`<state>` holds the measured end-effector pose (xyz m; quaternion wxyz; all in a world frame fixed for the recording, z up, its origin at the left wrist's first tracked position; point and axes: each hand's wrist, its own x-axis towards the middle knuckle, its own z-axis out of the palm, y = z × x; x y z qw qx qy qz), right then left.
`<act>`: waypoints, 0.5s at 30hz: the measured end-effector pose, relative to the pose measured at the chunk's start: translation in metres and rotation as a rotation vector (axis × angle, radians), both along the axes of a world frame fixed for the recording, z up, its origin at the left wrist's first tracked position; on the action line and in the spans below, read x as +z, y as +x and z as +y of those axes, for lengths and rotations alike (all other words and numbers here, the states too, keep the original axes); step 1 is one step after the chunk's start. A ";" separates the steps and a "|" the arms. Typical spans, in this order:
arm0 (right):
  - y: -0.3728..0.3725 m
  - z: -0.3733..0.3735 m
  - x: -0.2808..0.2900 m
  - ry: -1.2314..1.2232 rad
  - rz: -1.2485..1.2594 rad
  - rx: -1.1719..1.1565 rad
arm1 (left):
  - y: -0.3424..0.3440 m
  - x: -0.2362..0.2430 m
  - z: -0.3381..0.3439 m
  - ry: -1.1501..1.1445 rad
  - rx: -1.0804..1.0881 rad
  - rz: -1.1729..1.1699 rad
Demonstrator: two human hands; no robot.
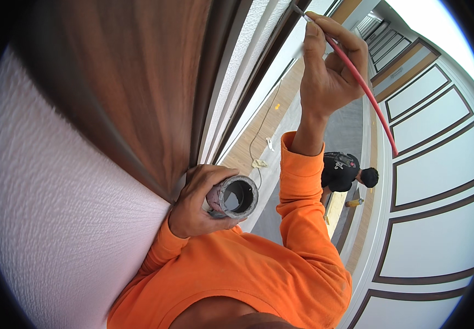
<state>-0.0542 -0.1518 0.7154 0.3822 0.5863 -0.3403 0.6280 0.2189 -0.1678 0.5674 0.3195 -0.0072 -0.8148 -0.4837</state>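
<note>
My left hand (196,203) grips a small cylindrical pot (217,198) with a stained side, a crusty grey rim and greyish contents, beside a brown wood-grain panel (121,71). Raised at the upper middle, my right hand (327,82) is closed on a slim paintbrush (363,82) with a long red handle. Its grey tip points up-left at a dark trim strip (272,46) along pale mouldings; whether it touches the strip is not clear. Both my forearms are in orange sleeves.
A textured pale wall (56,208) borders me on the left. Below to the right, a co-worker (338,170) in black bends by a yellow tube (353,203) and pale board (333,211). A cable (253,148) trails along wood flooring (264,131). White panelled walls (431,241) line the right.
</note>
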 end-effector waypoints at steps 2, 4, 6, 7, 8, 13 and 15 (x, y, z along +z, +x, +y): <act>-0.001 0.000 -0.001 0.021 0.004 0.006 | 0.000 0.000 0.000 0.003 0.003 -0.001; -0.004 0.001 0.001 0.010 0.041 -0.022 | 0.000 0.000 0.000 0.008 -0.003 0.000; -0.003 0.001 0.002 0.016 0.020 -0.035 | -0.001 0.000 0.001 0.019 -0.005 -0.003; -0.002 0.001 0.002 0.019 0.008 -0.041 | -0.001 -0.001 0.001 0.017 -0.003 -0.001; -0.002 0.001 0.002 0.020 0.006 -0.045 | -0.001 -0.001 0.001 0.015 -0.001 0.001; 0.001 0.004 0.000 0.068 -0.035 -0.051 | -0.001 -0.002 0.000 0.012 -0.003 -0.004; 0.001 0.004 0.000 0.069 -0.022 -0.082 | 0.000 -0.002 -0.001 0.007 -0.005 -0.008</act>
